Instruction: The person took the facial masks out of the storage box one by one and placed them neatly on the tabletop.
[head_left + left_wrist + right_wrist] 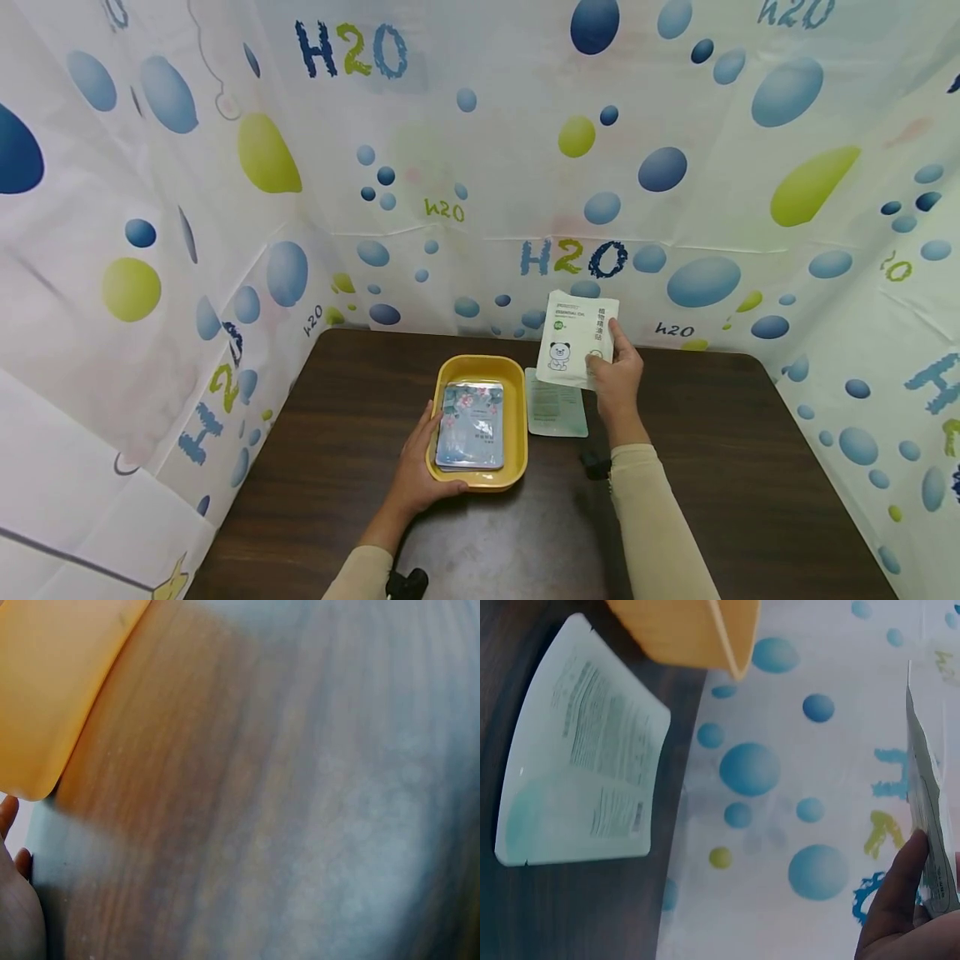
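On the desk [337, 417], the yellow tray [519, 417] holds a blue floral packet [470, 429]. The left hand [420, 467] grips the tray's near left side; the right hand's [617, 379] fingers pinch a white packet [573, 337] in the air, above a pale green packet [557, 417] lying just beside the tray. The step seems to be moving packets one by one; the next move probably calls for lowering the white one flat, into the tray or elsewhere: I cannot tell. Only the head view shows the tray's contents; the right wrist view shows the white packet edge-on.
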Tool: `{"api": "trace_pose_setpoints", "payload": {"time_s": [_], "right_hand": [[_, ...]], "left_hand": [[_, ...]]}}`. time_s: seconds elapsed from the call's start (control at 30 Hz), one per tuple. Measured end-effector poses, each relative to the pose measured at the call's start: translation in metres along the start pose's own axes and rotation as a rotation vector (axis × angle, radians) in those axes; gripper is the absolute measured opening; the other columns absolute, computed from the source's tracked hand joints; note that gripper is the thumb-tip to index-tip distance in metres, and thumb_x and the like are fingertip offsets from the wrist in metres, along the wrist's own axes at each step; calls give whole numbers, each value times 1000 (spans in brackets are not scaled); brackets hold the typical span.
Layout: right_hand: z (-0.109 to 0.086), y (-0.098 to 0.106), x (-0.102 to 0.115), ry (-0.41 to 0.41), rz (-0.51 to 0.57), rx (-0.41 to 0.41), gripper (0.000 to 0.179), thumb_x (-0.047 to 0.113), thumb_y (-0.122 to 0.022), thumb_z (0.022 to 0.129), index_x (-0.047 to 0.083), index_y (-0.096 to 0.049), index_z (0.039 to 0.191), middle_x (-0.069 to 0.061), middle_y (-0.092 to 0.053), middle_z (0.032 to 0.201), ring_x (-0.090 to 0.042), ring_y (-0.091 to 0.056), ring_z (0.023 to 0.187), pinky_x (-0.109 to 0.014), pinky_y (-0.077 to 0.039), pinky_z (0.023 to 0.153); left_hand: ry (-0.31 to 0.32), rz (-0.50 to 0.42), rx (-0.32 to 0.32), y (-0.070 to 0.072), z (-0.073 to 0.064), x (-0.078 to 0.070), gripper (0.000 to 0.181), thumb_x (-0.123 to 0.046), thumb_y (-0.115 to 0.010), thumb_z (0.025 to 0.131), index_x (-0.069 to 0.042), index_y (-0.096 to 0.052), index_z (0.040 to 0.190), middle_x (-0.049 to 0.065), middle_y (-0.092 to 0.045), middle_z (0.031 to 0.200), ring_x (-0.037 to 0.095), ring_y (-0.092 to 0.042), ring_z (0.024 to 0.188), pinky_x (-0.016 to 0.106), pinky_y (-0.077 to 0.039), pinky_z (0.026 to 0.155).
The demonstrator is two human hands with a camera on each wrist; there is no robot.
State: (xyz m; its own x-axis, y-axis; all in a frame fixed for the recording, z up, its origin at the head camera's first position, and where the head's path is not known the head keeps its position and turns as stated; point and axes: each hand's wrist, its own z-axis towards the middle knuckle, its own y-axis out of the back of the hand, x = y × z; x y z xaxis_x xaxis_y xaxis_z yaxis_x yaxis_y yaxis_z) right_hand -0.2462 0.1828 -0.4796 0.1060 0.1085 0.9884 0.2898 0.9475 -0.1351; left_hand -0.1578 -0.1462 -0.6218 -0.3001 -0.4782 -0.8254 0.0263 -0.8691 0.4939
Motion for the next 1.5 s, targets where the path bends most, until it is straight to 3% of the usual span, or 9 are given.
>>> {"api": "trace_pose_setpoints", "payload": {"time_s": [0.6, 0.97, 1.17, 1.5], "right_hand": [[14, 36, -3, 18, -92, -31, 81, -15, -54, 91, 20, -32, 161, -9, -33, 166, -27, -47, 140, -19, -53, 94], [25, 62, -8, -52, -166, -93, 79, -14, -54, 94, 26, -35, 159, -3, -37, 165, -26, -49, 140, -15, -54, 86], [25, 73, -17, -76, -203, -92, 78, -14, -52, 94, 21, -32, 161, -5, -36, 166, -29, -50, 138, -8, -51, 75], [25, 88, -35, -180, -268, -82, 76, -11, -52, 94, 20, -33, 161, -7, -36, 165, -22, -51, 127, -8, -49, 72]], "left_hand": [[-6, -6, 3, 0, 0, 1, 126, -48, -98, 52, -12, -39, 157, 5, -23, 172, 43, -30, 152, 73, -29, 113], [10, -12, 2, -1, 0, 1, 124, -45, -98, 53, -14, -39, 157, 2, -22, 172, 41, -28, 153, 73, -26, 114], [15, -11, 7, 0, -1, 0, 125, -47, -98, 53, -13, -39, 158, 1, -21, 172, 40, -27, 154, 73, -26, 114], [24, -19, 9, 0, -1, -1, 124, -47, -98, 53, -15, -39, 157, 0, -20, 172, 40, -27, 154, 73, -26, 115]]}}
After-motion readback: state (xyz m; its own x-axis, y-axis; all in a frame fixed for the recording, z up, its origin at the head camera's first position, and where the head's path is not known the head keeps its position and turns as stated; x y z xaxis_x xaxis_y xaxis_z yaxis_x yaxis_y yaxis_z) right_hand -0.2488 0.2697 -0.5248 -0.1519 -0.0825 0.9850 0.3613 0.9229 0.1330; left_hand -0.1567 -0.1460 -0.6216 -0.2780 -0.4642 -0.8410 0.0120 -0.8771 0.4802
